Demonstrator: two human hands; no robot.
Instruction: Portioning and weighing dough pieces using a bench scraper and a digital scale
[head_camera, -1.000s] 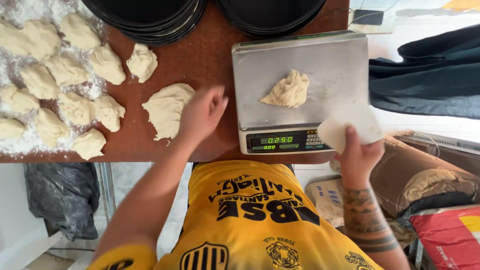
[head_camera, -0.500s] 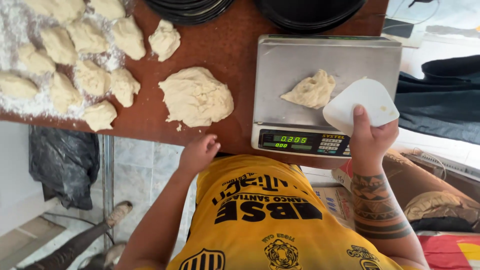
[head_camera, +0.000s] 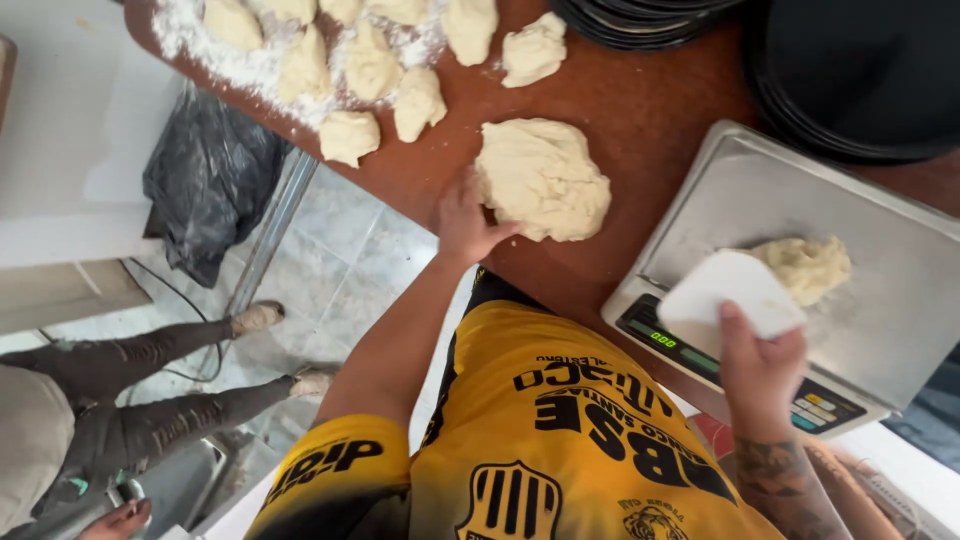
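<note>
- Right hand (head_camera: 757, 375) is gripping a white plastic scraper (head_camera: 730, 292) over the near edge of the digital scale (head_camera: 800, 210), beside a small dough piece (head_camera: 808, 266); a nudge could be knocking it off the pan.
- Left hand (head_camera: 462, 222), fingers spread, is pressing the big dough mass (head_camera: 542, 178) left of the scale; pulling could be dragging it off the table edge.
- Floured dough portions (head_camera: 370, 65) are lying farther left.

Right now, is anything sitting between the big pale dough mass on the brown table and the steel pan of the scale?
Nothing visible does. The big pale dough mass, touched by the left hand, has only bare brown table between it and the steel scale pan. The pan already holds a small dough piece and the right hand's white scraper.
</note>
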